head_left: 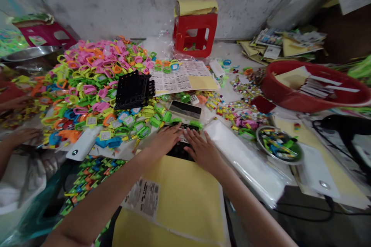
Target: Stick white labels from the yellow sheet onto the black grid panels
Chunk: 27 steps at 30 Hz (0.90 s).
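Note:
My left hand lies flat with fingers stretched over a black plastic tray at the table's near edge. From the other side, my right hand rests on the same tray, its fingers spread. A pale printed strip shows between the hands; the rest of the tray's contents is hidden under them. Green toy watch pieces sit at the tray's far edge. Just beyond is a phone-like slab with a dark face. Yellow card sheets lie below the tray, toward me.
A heap of colourful plastic toy watches fills the left, with black lattice trays on it. Clear plastic bags, a metal bowl and a red basin are right. Another person's hand is far left.

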Each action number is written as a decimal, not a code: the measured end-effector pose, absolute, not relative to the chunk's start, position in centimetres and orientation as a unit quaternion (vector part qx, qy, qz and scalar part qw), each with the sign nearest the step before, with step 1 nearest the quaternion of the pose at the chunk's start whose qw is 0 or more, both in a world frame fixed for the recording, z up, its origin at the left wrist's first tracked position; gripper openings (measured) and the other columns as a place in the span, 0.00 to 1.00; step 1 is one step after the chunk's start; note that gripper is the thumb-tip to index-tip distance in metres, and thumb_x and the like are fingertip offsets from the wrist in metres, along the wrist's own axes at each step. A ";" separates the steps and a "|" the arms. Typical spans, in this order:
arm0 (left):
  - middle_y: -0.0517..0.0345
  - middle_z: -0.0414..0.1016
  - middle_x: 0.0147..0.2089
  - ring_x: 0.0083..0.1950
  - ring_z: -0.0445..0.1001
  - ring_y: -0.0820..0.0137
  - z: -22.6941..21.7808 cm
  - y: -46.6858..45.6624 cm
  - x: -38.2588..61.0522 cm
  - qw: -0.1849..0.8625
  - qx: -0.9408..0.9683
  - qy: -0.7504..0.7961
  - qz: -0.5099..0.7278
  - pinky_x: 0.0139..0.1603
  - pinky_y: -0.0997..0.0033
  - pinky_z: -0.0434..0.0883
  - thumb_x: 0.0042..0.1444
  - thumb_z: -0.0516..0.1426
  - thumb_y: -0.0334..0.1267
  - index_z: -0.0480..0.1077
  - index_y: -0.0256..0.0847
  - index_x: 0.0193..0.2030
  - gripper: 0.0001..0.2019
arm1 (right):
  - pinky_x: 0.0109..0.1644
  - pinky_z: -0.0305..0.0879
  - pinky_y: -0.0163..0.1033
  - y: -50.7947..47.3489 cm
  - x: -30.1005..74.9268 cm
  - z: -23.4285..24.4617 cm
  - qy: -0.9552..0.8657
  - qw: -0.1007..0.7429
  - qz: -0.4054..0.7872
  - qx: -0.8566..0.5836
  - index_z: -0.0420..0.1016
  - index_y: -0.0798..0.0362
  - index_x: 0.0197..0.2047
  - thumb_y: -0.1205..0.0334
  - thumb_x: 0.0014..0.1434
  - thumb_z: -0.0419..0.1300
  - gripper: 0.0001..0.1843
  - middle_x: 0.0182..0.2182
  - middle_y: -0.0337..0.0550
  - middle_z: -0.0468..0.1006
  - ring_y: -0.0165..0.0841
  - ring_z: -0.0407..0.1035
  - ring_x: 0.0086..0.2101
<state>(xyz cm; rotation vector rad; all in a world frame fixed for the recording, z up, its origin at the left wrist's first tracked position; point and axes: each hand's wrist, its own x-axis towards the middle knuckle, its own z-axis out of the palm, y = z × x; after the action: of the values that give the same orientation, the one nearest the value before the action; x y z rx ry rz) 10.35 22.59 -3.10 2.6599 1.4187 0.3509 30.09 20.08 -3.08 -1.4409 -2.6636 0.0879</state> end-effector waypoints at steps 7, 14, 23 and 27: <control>0.52 0.48 0.73 0.73 0.46 0.57 -3.2 22.4 9.4 0.030 0.887 0.460 0.036 0.69 0.49 0.52 0.68 0.42 0.43 0.51 0.41 0.70 0.25 | 0.67 0.44 0.56 19.6 32.3 -4.5 -0.915 0.068 -0.003 -0.398 0.51 0.50 0.69 0.49 0.69 0.43 0.29 0.67 0.43 0.53 0.41 0.50 0.65; 0.53 0.47 0.73 0.73 0.45 0.56 -3.4 22.4 9.7 0.049 0.878 0.476 0.019 0.69 0.46 0.50 0.67 0.42 0.41 0.50 0.40 0.70 0.26 | 0.68 0.41 0.61 19.2 31.0 -3.0 -0.903 0.050 0.036 -0.425 0.55 0.45 0.67 0.46 0.68 0.44 0.28 0.65 0.42 0.58 0.43 0.53 0.64; 0.47 0.44 0.73 0.73 0.44 0.57 -4.3 22.6 9.5 0.082 0.871 0.483 0.034 0.70 0.47 0.47 0.67 0.42 0.42 0.49 0.38 0.70 0.26 | 0.67 0.44 0.59 19.3 31.2 -3.2 -0.888 0.049 0.103 -0.445 0.52 0.43 0.68 0.50 0.69 0.43 0.26 0.66 0.37 0.55 0.41 0.48 0.66; 0.41 0.42 0.73 0.74 0.41 0.57 -4.5 22.6 9.8 0.101 0.862 0.494 0.047 0.70 0.48 0.45 0.66 0.42 0.43 0.48 0.32 0.70 0.28 | 0.68 0.43 0.58 19.2 31.1 -4.0 -0.883 0.060 0.074 -0.460 0.51 0.51 0.69 0.49 0.68 0.45 0.30 0.67 0.43 0.54 0.41 0.48 0.66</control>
<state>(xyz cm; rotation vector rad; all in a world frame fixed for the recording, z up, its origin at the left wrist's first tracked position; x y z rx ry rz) 9.76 22.63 -4.47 2.5470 1.4600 0.1396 31.07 19.18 -4.04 -1.3937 -2.6712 0.2229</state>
